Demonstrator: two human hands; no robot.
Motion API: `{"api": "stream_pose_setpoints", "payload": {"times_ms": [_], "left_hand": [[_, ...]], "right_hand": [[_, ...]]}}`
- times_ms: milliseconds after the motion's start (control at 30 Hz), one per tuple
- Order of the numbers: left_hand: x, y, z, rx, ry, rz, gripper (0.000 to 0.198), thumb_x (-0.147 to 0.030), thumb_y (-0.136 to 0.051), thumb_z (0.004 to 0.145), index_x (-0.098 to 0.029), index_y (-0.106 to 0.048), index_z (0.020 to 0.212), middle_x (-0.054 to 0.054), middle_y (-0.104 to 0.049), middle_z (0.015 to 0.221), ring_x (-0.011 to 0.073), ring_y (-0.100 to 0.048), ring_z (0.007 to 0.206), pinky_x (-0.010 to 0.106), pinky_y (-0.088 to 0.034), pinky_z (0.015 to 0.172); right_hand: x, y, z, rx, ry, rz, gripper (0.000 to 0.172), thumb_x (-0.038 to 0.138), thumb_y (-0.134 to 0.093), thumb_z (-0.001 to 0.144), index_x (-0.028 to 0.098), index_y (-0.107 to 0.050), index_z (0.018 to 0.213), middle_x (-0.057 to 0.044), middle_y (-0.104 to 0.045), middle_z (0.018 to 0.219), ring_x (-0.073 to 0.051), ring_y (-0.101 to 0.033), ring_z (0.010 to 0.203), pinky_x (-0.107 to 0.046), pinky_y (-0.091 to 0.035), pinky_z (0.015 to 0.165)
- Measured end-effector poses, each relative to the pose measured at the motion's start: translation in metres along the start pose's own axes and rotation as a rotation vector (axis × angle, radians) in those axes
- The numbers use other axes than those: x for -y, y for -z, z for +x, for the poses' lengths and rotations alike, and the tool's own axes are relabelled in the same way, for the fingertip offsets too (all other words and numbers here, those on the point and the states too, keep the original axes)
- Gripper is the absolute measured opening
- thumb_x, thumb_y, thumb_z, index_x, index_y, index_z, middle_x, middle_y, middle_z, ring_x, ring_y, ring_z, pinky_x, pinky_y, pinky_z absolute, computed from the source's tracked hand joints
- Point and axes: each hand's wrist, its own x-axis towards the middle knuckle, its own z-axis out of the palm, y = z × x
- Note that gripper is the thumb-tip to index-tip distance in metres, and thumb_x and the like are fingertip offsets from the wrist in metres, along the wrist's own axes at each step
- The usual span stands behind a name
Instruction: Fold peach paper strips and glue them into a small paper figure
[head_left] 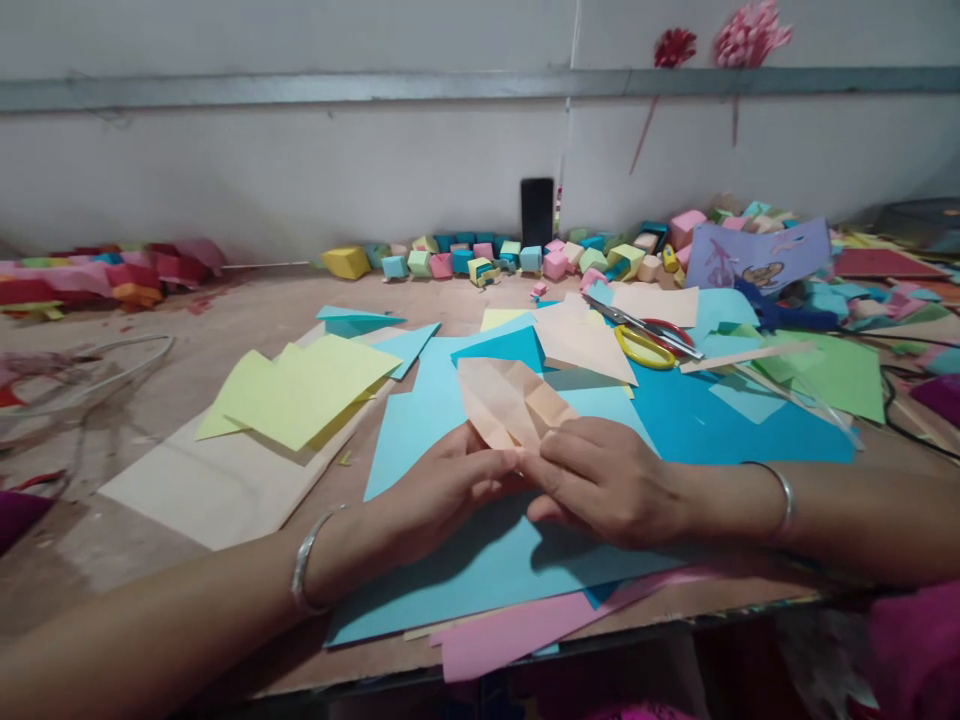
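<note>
Both hands pinch a creased sheet of peach paper [499, 395] in the middle of the head view. My left hand [454, 480] is closed on its lower left edge, with the thumb on top. My right hand [600, 475] grips the lower right part, fingers bent over the folds. The paper is partly folded and stands up from the hands; its lower edge is hidden by the fingers. Beneath them lie large light blue sheets [450, 570]. A darker blue piece [502, 345] sits just behind the folded paper.
Yellow sheets [307, 390] lie on a cream sheet [217, 480] at left. Scissors [649, 340] with yellow and red handles rest behind my right hand. Small folded paper cubes [442, 262] line the wall, near an upright phone [537, 210]. A pink strip [510, 635] overhangs the front edge.
</note>
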Motion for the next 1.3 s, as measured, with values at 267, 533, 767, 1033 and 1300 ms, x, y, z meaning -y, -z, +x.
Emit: {"api": "stream_pose_setpoints", "payload": {"times_ms": [267,533,767,1033,1300], "left_hand": [[-0.002,0.002,0.003,0.0,0.042,0.007,0.03,-0.005,-0.056,0.075,-0.015,-0.063,0.102,0.005,-0.064,0.087,0.014,-0.058,0.078,0.03,-0.046,0.077],[-0.007,0.008,0.001,-0.115,-0.02,0.469,0.033,-0.025,-0.052,0.086,-0.017,-0.043,0.056,-0.005,-0.034,0.053,0.0071,-0.025,0.049,0.023,-0.022,0.045],[-0.008,0.003,0.0,-0.13,0.029,0.572,0.024,-0.034,-0.055,0.084,-0.012,-0.064,0.085,-0.005,-0.037,0.053,0.0079,-0.028,0.05,0.021,-0.023,0.045],[-0.009,0.003,-0.001,-0.136,-0.018,0.566,0.021,-0.03,-0.054,0.085,-0.012,-0.064,0.091,-0.008,-0.034,0.05,0.0064,-0.024,0.046,0.02,-0.022,0.044],[-0.007,0.004,0.001,-0.247,-0.006,0.503,0.02,-0.029,-0.061,0.078,-0.011,-0.065,0.085,0.0,-0.053,0.062,0.0106,-0.045,0.054,0.022,-0.037,0.05]], "right_hand": [[-0.013,0.004,0.004,-0.127,-0.355,-0.05,0.011,0.014,-0.052,0.087,0.014,-0.061,0.093,-0.017,-0.052,0.114,-0.028,-0.051,0.106,-0.043,-0.049,0.081],[-0.019,-0.005,0.003,-0.011,-0.437,0.45,0.02,0.011,-0.044,0.091,0.014,-0.062,0.083,-0.008,-0.055,0.086,-0.016,-0.053,0.084,-0.03,-0.046,0.072],[-0.015,-0.01,-0.002,0.059,-0.511,0.487,0.019,0.017,-0.05,0.09,0.016,-0.068,0.086,-0.005,-0.047,0.082,-0.015,-0.049,0.077,-0.028,-0.041,0.064],[-0.016,-0.013,-0.004,-0.072,-0.578,0.603,0.043,0.013,-0.052,0.087,0.023,-0.049,0.13,-0.005,-0.059,0.099,-0.013,-0.055,0.082,-0.028,-0.048,0.071],[-0.021,-0.02,-0.005,-0.102,-0.887,0.795,0.024,0.016,-0.06,0.081,0.02,-0.05,0.102,-0.002,-0.061,0.089,-0.013,-0.058,0.076,-0.026,-0.05,0.064]]}}
